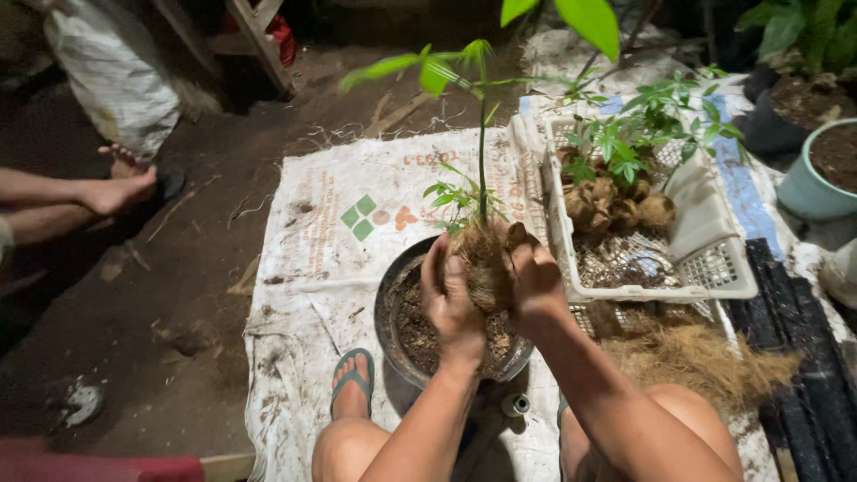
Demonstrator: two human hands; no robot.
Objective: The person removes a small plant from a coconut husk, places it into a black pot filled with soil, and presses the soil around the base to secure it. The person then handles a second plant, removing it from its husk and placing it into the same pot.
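We hold the seedling's root ball (486, 263) between both hands, above the round pot (393, 308) of dark soil. Our left hand (449, 299) wraps the fibrous ball from the left side, fingers curled against it; our right hand (536, 281) presses it from the right, thumb up near the top. Both hands are clamped on the ball, which sits squeezed between the palms. The thin green stem (483, 152) rises straight up from the ball, well above our fingers. The pot rests on a white woven sack (321, 232) spread on the dirt. Just right of our right hand stands a white plastic basket (714, 259) with more seedlings (625, 143). Loose coconut fibre (696, 357) lies beside our right forearm.
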